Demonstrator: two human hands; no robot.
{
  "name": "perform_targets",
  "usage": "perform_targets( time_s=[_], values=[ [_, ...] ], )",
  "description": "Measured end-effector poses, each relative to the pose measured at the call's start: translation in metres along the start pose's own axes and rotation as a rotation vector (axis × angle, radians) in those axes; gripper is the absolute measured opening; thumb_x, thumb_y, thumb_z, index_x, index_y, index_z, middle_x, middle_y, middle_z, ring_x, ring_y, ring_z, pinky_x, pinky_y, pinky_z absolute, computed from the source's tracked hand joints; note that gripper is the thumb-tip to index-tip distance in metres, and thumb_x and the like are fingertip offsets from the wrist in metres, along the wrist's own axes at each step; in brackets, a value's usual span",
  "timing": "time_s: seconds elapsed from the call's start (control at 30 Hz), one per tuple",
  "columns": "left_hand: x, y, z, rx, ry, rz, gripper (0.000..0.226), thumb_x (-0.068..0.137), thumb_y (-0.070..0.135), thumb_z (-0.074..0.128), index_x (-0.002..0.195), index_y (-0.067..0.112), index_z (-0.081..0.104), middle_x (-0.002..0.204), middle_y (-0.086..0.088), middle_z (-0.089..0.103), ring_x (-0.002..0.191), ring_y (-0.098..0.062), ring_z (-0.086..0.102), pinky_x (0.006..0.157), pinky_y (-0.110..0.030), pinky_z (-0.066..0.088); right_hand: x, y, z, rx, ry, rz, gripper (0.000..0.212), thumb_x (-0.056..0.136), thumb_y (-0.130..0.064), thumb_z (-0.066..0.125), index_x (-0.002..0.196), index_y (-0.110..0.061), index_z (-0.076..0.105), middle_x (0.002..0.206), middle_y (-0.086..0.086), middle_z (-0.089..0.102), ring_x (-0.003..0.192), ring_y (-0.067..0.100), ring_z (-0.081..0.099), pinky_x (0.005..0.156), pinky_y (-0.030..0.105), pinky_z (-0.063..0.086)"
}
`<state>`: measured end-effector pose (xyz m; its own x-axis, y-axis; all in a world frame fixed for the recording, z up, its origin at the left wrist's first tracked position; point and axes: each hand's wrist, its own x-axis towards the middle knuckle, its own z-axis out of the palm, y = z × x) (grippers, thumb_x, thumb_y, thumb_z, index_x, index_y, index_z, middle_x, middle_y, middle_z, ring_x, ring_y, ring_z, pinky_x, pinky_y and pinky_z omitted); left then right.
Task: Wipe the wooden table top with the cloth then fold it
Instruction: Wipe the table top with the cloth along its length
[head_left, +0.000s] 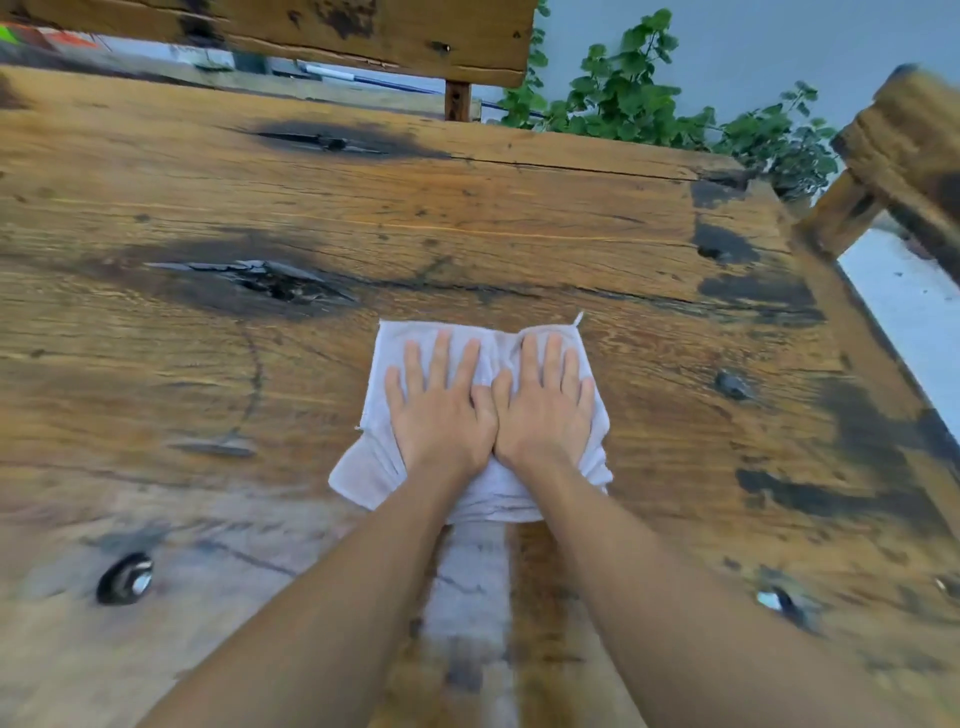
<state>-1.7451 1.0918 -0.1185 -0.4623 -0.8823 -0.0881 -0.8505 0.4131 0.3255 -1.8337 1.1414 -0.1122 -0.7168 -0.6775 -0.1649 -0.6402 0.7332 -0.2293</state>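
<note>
A pale grey cloth (376, 467) lies spread and a little rumpled on the wooden table top (519, 223), near the middle. My left hand (441, 410) presses flat on its left half, fingers straight and spread. My right hand (545, 405) presses flat on its right half, thumb against the left thumb. Both palms cover the cloth's centre. Its far corners and near edge show around the hands.
The planks carry dark knots (265, 283), cracks and metal bolt heads (127, 577). A wooden bench back (363, 31) stands beyond the far edge, another wooden piece (904, 156) at the right. Green plants (634, 98) grow behind. The table's right edge (852, 332) slants down.
</note>
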Motion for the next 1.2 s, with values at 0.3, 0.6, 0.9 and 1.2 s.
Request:
perform_targets(
  time_s=[0.3, 0.6, 0.9, 1.2],
  values=[
    [-0.183, 0.000, -0.011, -0.012, -0.028, 0.014, 0.065, 0.093, 0.054, 0.008, 0.156, 0.040, 0.020, 0.166, 0.007, 0.012, 0.155, -0.025, 0.003, 0.123, -0.050, 0.005, -0.178, 0.062, 0.001, -0.015, 0.053, 0.027, 0.069, 0.094, -0.051, -0.007, 0.160, -0.032, -0.002, 0.168, -0.006, -0.007, 0.155, 0.015, -0.009, 0.125, 0.042, 0.002],
    [-0.248, 0.000, -0.010, 0.015, -0.094, 0.025, 0.059, 0.099, 0.048, 0.019, 0.152, 0.032, 0.038, 0.162, 0.002, 0.029, 0.151, -0.030, 0.026, 0.116, -0.056, 0.026, -0.243, 0.069, -0.007, 0.047, 0.105, 0.219, 0.067, 0.092, -0.047, 0.028, 0.152, -0.020, 0.041, 0.159, 0.007, 0.039, 0.146, 0.028, 0.038, 0.117, 0.049, 0.025],
    [-0.199, 0.015, 0.002, -0.025, -0.042, -0.116, 0.058, 0.095, 0.042, 0.023, 0.152, 0.039, 0.034, 0.162, 0.009, 0.029, 0.151, -0.030, 0.025, 0.117, -0.057, 0.020, -0.191, 0.050, -0.012, 0.073, 0.145, 0.384, 0.077, 0.085, -0.049, 0.024, 0.155, -0.019, 0.035, 0.162, 0.010, 0.031, 0.151, 0.029, 0.029, 0.119, 0.055, 0.023],
    [-0.108, 0.031, 0.010, 0.064, -0.026, -0.012, 0.061, 0.093, 0.040, 0.026, 0.153, 0.038, 0.032, 0.163, 0.008, 0.026, 0.152, -0.028, 0.022, 0.117, -0.056, 0.018, -0.106, 0.045, -0.008, 0.042, 0.149, 0.454, 0.075, 0.089, -0.050, 0.014, 0.159, -0.022, 0.011, 0.168, 0.006, 0.009, 0.156, 0.024, 0.008, 0.124, 0.052, 0.010]
  ],
)
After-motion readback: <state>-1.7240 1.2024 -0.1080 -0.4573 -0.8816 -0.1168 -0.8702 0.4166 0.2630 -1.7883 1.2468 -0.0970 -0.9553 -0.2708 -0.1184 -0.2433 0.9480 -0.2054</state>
